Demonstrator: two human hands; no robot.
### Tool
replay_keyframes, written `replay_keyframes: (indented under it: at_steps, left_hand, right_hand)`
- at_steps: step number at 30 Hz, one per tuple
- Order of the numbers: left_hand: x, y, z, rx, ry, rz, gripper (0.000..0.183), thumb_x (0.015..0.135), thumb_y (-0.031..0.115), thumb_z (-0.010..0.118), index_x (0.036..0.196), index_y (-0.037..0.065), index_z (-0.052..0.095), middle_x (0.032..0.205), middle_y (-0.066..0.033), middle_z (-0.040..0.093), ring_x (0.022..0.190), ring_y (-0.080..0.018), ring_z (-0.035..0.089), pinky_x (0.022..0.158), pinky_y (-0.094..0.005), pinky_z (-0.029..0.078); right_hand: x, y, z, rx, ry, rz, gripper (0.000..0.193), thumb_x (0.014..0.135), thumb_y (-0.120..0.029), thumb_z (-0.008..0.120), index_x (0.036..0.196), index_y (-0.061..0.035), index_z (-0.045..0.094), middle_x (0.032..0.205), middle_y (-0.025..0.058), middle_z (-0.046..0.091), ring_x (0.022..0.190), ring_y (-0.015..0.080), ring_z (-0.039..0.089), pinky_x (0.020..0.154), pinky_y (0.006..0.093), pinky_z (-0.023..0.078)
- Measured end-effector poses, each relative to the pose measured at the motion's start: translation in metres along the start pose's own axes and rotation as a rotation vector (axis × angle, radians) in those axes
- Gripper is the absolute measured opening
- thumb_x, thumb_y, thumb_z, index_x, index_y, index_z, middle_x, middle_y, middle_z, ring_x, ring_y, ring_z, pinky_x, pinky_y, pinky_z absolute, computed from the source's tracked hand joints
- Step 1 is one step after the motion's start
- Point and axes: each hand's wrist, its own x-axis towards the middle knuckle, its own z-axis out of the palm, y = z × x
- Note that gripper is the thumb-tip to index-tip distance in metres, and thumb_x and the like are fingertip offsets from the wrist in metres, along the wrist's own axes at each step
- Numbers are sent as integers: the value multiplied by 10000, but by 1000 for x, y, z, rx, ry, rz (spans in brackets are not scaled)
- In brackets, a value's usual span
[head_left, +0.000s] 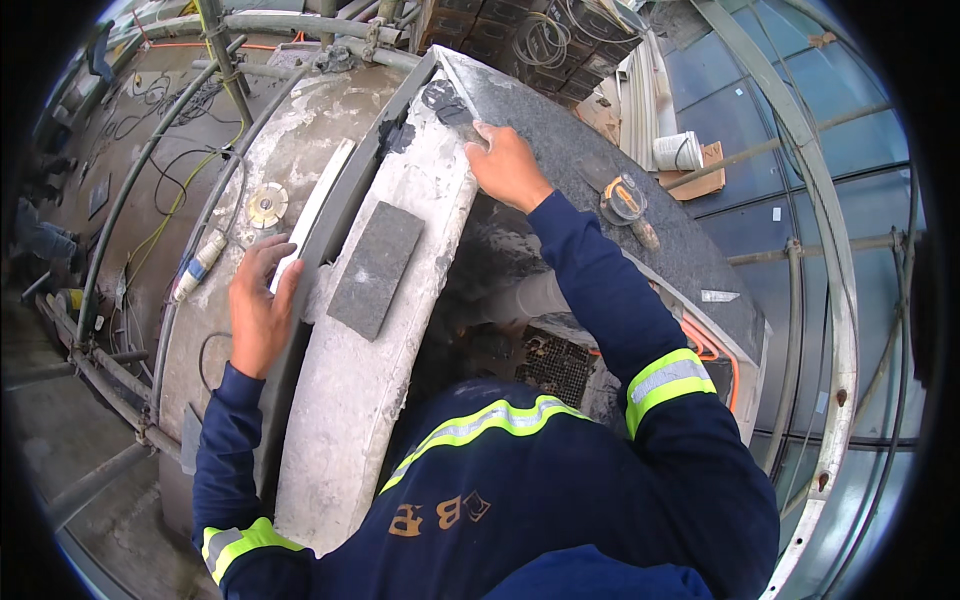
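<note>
My left hand (pixel 262 305) is closed around the near end of a long white strip (pixel 322 200), which lies along a dark grey stone edge piece (pixel 345 205). Beside that, a loose dark rectangular stone tile (pixel 376 270) rests flat on the pale, mortar-smeared ledge (pixel 335 400). Over the ledge's far right side, my right hand (pixel 510 168) has its thumb and fingers pinched together. What sits between those fingertips is too small to tell. A dark smear of paste (pixel 445 100) marks the surface just beyond them.
On the dark slab (pixel 560 130) lie a trowel (pixel 645 236) and a tape roll (pixel 622 200). An angle grinder (pixel 205 262) with a disc sits left. A white bucket (pixel 678 152), stacked dark crates (pixel 480 30), scaffold poles (pixel 845 330) and glass panels (pixel 870 290) surround me. An opening gapes below my right arm.
</note>
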Motion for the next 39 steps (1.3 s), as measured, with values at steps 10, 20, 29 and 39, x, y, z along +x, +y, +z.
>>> replay_keyframes:
  at_steps: [10,20,29,39]
  left_hand:
    - [4,-3,2,19,8,23,256,979,169,685,1151,-20,700,1241,-180,690,1111,-327,685,947,-387,534]
    - [2,-4,0,35,22,25,255,973,168,693,1148,-17,705,1246,-177,690,1104,-332,688,927,-398,546]
    - [0,-9,0,15,19,10,248,967,162,697,1135,-20,704,1245,-172,693,1083,-330,690,907,-387,551]
    - [1,-6,2,-1,23,25,236,972,170,687,1121,-11,709,1229,-180,688,1101,-341,673,914,-401,538]
  right_hand:
    - [23,0,-3,-15,-30,17,583,906,-237,616,1352,137,585,1299,368,626,1274,447,607,1116,407,442]
    - [19,-2,5,-16,-33,-7,566,887,-239,598,1325,119,615,1217,390,640,1198,486,626,1074,450,474]
    - [37,-10,10,-26,-6,25,571,886,-238,609,1340,107,608,1214,369,654,1191,481,628,1073,452,473]
    - [76,-6,4,24,-70,123,565,884,-242,628,1331,103,618,1268,345,651,1232,464,620,1092,440,459]
